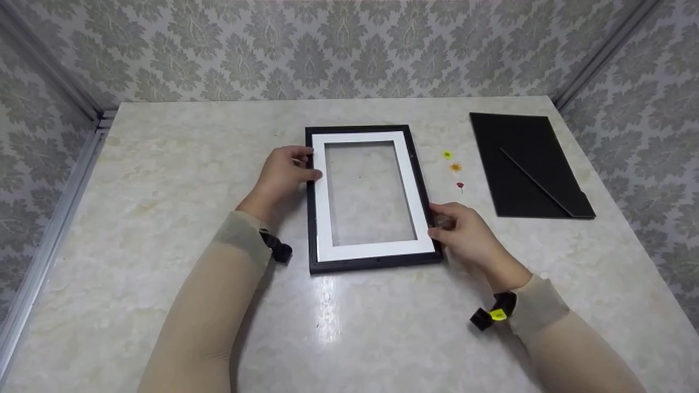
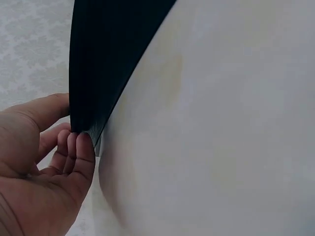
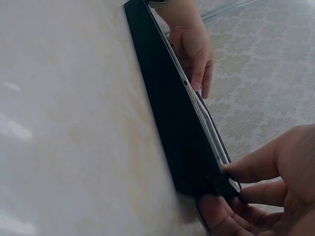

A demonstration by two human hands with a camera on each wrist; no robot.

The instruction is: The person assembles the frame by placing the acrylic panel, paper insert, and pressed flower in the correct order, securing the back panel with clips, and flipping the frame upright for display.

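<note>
A black picture frame (image 1: 377,266) with a white mat (image 1: 377,250) inside its border lies near the table's middle, and the tabletop shows through its opening. My left hand (image 1: 281,172) grips the frame's left side, thumb over the top edge and fingers along the outer side. On the other side, my right hand (image 1: 464,232) pinches the frame near its lower right corner. In the right wrist view the fingertips (image 3: 216,209) reach under the frame's edge. The left wrist view shows curled fingers against the dark frame side (image 2: 106,59).
Right of the frame lie a small yellow flower (image 1: 447,155), an orange flower (image 1: 455,167) and a red flower (image 1: 460,186) with a stem. Farther right is a black backing board (image 1: 524,180) with a thin diagonal strip. Patterned walls (image 1: 344,49) border the marbled table (image 1: 191,164).
</note>
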